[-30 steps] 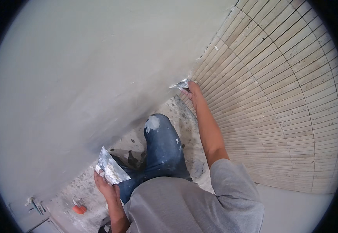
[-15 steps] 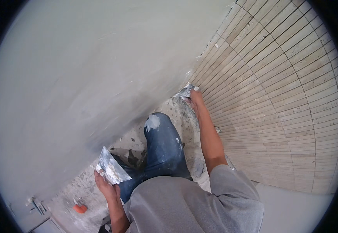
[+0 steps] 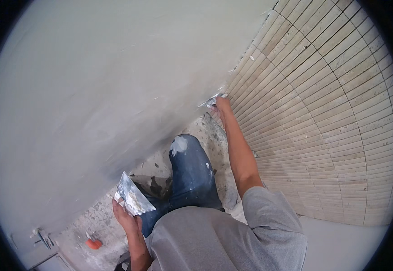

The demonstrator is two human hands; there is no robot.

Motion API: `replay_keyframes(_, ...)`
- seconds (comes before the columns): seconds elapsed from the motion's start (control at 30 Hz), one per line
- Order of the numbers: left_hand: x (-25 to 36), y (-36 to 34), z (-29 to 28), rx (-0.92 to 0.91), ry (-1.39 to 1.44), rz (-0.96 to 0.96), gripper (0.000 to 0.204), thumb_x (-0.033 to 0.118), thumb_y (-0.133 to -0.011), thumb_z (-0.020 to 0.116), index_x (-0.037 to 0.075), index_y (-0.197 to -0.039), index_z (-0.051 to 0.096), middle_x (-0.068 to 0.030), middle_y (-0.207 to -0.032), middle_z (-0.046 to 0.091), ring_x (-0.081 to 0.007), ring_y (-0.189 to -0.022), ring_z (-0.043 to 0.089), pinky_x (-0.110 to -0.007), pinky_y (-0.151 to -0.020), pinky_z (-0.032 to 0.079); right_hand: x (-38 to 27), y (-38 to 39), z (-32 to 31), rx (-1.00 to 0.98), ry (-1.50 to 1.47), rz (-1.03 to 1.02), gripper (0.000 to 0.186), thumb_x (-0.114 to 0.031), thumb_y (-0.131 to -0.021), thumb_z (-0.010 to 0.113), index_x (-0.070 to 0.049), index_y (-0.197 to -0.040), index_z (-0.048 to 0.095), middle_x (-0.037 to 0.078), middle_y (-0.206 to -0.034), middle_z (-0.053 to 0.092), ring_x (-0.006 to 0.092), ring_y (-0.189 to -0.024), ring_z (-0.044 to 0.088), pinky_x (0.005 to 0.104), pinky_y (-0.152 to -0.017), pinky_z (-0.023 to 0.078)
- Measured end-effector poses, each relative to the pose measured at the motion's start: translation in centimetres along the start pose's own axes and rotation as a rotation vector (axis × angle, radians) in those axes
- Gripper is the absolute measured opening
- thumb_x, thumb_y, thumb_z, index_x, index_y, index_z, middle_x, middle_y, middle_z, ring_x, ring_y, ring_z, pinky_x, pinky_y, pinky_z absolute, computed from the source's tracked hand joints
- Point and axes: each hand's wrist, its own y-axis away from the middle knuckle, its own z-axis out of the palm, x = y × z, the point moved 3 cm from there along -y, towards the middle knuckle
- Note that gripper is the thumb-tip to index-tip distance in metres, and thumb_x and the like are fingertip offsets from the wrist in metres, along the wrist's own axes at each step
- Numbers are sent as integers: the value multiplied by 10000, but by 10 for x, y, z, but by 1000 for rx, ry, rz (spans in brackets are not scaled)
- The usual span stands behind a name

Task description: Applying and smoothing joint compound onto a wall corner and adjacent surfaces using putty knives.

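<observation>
My right hand point(image 3: 222, 109) is closed around a metal putty knife point(image 3: 212, 100), its blade against the grey plastered wall point(image 3: 88, 81) close to the corner with the tiled wall point(image 3: 314, 117). Low at the left, my left hand point(image 3: 125, 217) grips a wide metal scraper point(image 3: 134, 198), with its blade turned up over my thigh and smears of pale putty on it. The scraper's handle is mostly hidden by my fingers.
A speckled, dirty ledge or floor point(image 3: 92, 221) runs along the wall's foot, under my bent legs in blue jeans point(image 3: 191, 176). On it lies an orange object point(image 3: 94, 244). Pipe fittings point(image 3: 42, 238) stick out at lower left.
My right hand and putty knife have moved slightly up and left along the corner, the blade now at a steeper tilt. The left hand with its scraper has barely shifted.
</observation>
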Motion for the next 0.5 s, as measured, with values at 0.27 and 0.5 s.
replay_keyframes(0.27, 4, 1, 4, -24, -31, 29, 397, 239, -1052, 371, 6, -1368, 432, -113, -1248, 564, -255, -1136, 615, -408, -960, 528, -43, -4, 5, -84, 140, -28, 262, -95, -969, 475, 41, -1168, 578, 145, -1020, 665, 259, -821, 691, 390, -661, 641)
replay_keyframes(0.5, 0, -2, 5, -2, -74, -8, 438, 231, -1001, 401, 25, -1384, 452, -119, -1261, 587, -257, -1142, 623, -400, -947, 537, 22, 29, -52, -42, 101, 30, 248, -86, -986, 454, 59, -1148, 573, 156, -1041, 660, 267, -798, 692, 385, -633, 636)
